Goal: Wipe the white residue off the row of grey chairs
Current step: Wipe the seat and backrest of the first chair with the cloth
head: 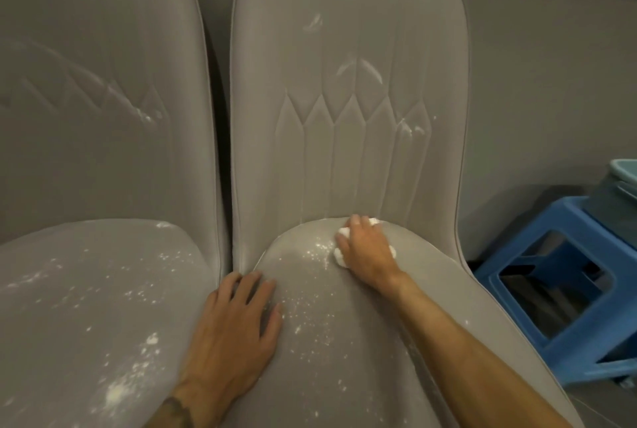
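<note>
Two grey padded chairs stand side by side. The right chair (348,159) has white residue (310,310) speckled over its seat and smears on its backrest. My right hand (365,252) presses a white cloth (339,255) onto the back of that seat, near the crease below the backrest. My left hand (238,331) lies flat with fingers spread on the seat's left front edge. The left chair (103,290) also carries white powder on its seat and streaks on its backrest.
A blue plastic stool (568,290) stands on the floor to the right of the chairs, with a light blue basin (624,176) on top of it. A dark grey wall runs behind the chairs.
</note>
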Action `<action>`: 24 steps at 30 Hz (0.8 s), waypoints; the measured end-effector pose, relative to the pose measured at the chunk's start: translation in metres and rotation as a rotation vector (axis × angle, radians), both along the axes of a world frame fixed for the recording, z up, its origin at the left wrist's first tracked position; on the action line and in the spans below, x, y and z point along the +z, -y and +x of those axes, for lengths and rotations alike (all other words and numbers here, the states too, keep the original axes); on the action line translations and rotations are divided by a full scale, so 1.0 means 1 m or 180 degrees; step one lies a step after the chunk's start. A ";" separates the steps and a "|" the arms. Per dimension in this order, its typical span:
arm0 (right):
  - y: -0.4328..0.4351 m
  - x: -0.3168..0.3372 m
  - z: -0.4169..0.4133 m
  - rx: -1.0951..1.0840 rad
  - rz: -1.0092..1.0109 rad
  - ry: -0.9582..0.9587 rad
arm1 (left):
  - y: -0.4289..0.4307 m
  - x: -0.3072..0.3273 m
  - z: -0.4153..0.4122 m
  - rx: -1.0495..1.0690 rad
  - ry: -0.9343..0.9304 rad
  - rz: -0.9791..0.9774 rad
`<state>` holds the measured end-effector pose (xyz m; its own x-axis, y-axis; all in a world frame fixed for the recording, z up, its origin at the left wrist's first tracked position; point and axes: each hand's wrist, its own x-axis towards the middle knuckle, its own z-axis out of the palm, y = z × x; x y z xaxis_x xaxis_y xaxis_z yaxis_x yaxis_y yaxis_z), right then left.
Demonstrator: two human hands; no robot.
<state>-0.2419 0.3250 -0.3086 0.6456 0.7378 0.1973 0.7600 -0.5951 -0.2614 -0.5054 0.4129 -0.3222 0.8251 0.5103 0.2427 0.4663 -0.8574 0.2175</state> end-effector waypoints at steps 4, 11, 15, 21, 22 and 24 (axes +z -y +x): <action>0.005 -0.005 -0.027 0.0952 0.0238 -0.0055 | -0.002 0.008 -0.006 -0.0089 -0.0058 -0.0258; 0.001 0.012 0.016 -0.0379 -0.0115 0.0103 | -0.028 0.026 -0.040 0.0118 -0.0456 0.0107; -0.033 -0.004 -0.046 0.0667 0.0013 0.0246 | -0.033 0.015 -0.043 0.0361 -0.0549 -0.0168; -0.017 0.004 -0.015 0.0793 -0.0088 -0.0071 | -0.033 0.005 -0.042 0.0479 -0.0408 -0.0175; -0.021 0.006 -0.006 0.0527 -0.0210 0.0035 | -0.032 0.005 -0.042 0.0493 -0.0427 -0.0187; -0.038 0.008 -0.011 0.0182 -0.0316 0.0268 | -0.033 0.005 -0.040 0.0497 -0.0446 -0.0198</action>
<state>-0.2531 0.3628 -0.3007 0.5862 0.7915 0.1731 0.8101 -0.5699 -0.1373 -0.5458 0.4457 -0.3175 0.7584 0.6448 0.0953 0.6217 -0.7595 0.1914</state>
